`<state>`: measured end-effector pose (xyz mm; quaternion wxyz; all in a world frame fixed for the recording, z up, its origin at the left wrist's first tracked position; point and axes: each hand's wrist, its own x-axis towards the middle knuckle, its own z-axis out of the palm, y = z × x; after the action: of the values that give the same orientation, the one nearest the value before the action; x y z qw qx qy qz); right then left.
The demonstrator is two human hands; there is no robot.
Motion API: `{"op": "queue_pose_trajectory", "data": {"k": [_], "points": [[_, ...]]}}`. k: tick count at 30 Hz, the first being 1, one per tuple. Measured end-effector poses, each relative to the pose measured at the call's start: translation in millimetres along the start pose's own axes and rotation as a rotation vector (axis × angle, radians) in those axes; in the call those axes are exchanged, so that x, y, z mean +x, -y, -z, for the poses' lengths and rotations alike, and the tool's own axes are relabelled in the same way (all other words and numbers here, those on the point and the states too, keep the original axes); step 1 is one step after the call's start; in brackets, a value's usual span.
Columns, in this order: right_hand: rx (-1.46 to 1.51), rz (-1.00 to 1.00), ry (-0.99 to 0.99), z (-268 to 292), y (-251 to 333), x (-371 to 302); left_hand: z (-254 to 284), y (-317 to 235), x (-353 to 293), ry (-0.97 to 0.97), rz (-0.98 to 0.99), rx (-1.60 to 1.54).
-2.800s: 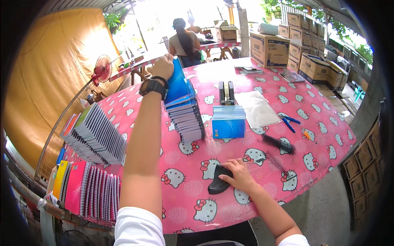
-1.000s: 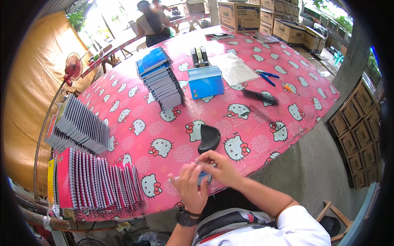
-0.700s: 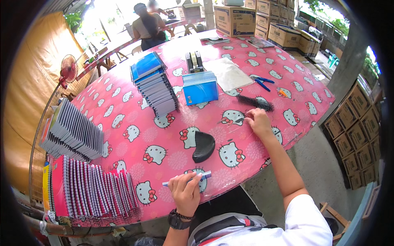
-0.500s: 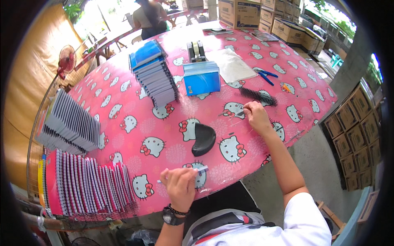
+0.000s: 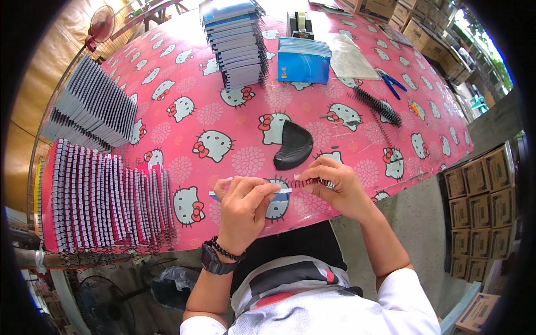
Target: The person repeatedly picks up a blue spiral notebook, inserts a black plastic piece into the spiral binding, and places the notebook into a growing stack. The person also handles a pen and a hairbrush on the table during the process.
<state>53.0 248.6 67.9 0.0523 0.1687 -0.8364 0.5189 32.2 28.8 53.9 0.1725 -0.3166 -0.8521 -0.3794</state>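
Near the table's front edge, my left hand (image 5: pixel 243 206) is closed on a thin blue notebook (image 5: pixel 285 191), which shows edge-on with its white page edge upward. My right hand (image 5: pixel 341 190) pinches a dark spiral binding coil (image 5: pixel 300 183). The coil's free end reaches the notebook's right end; whether it has entered the holes is too small to tell. Just beyond my hands lies a black, curved, half-round object (image 5: pixel 293 148). More dark coils (image 5: pixel 377 106) lie in a bundle farther right, with blue-handled pliers (image 5: pixel 393 85) behind them.
Pink spiral notebooks (image 5: pixel 106 195) and a grey-white notebook stack (image 5: pixel 92 109) stand at the left. A tall notebook stack (image 5: pixel 237 53), blue booklets (image 5: pixel 303 62) and a tape dispenser (image 5: pixel 300 25) occupy the far middle. Cartons (image 5: pixel 483 206) are piled right of the table; a fan (image 5: pixel 101 25) stands far left.
My right hand has come back from near the coil bundle to beside my left hand, now with a coil in its fingers. The view has tilted downward, and the person at the back has left it.
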Motion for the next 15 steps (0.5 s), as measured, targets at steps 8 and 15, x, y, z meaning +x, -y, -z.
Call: {"op": "queue_pose_trajectory", "data": {"k": [8, 15], "points": [[-0.006, 0.051, 0.075, 5, -3, 0, 1, -1, 3, -0.007, -0.012, -0.017], [0.168, -0.089, 0.116, -7, -4, -4, 3, -9, 3, 0.031, 0.034, -0.023]]}}
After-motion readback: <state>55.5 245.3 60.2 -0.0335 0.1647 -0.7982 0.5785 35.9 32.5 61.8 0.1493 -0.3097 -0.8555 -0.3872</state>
